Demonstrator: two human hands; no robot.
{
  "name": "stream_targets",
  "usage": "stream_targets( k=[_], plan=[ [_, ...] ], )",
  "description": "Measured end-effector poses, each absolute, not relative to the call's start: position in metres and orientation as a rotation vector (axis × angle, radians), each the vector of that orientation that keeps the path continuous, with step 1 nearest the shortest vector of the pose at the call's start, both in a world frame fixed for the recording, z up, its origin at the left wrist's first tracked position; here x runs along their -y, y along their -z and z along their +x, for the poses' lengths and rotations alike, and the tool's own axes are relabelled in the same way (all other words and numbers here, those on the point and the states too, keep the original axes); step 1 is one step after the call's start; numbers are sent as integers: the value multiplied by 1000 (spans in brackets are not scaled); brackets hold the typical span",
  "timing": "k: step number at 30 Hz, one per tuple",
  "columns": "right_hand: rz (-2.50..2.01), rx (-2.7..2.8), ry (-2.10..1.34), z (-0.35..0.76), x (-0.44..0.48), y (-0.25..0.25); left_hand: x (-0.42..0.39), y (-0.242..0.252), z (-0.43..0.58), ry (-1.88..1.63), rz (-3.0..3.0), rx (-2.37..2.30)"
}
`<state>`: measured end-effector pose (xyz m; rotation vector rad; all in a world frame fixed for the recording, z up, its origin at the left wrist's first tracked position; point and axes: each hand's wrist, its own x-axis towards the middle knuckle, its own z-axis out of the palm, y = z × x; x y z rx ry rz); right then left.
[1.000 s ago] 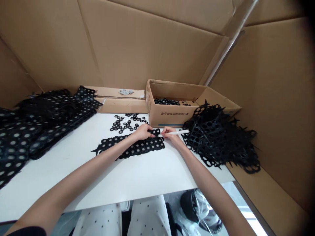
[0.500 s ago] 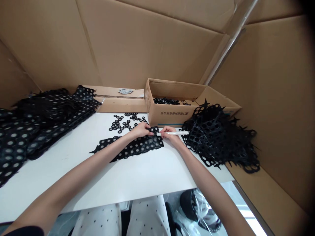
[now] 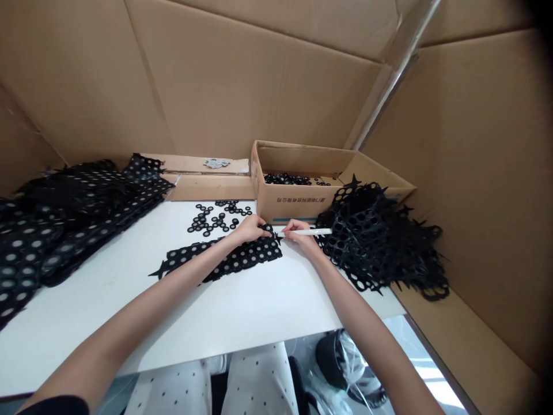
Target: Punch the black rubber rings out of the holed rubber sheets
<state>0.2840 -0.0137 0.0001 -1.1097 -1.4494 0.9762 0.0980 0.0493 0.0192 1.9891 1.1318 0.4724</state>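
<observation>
1. The left hand (image 3: 250, 229) sits on the right end of a black punched sheet (image 3: 242, 259), fingers curled down and pressing or pinching it against the table; the exact grip is hard to tell.
2. The right hand (image 3: 299, 231) is closed narrowly around a white pen (image 3: 309, 231), which lies nearly level and points left, its tip just beside the sheet's end.
3. The sheet lies flat and slanted at the centre of a white table (image 3: 242, 317), its holes showing pale.
4. Loose black rings (image 3: 218, 219) lie scattered just above the sheet, near the hands.
5. Above them, at centre top, stands a cardboard box (image 3: 294, 204) holding more black rings (image 3: 285, 180).
6. A heaped pile of black cut-out scrap (image 3: 375, 236) sits right of the right hand, touching the box.
7. Stacked black punched sheets (image 3: 73, 219) cover the table's left side.
8. Cardboard walls (image 3: 216, 75) surround the table.
9. Polka-dot white trousers (image 3: 254, 392) show below the table edge.
</observation>
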Motion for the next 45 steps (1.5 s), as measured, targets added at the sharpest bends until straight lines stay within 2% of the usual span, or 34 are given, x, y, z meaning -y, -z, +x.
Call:
stream_targets(
  k=[17, 24, 28, 34, 38, 45],
  plan=[
    [-1116, 1579, -1027, 278, 13, 5, -42, -4, 98, -667, 2145, -1107],
    [-1175, 1443, -1024, 280, 13, 1, -33, -18, 92, -626, 2264, -1033],
    [-1164, 1249, -1026, 287, 11, 2, -17, -35, 42, -706, 2399, -1051],
    [-1187, 1123, -1044, 283, 10, 3, 1, -32, -75, -457, 2281, -1509],
    [-1201, 1012, -913, 277, 7, 1, 8, -17, -101, -477, 2219, -1465],
    [-1173, 882, -401, 279, 17, -30, 11, -20, -94, -497, 2212, -1411]
  ],
)
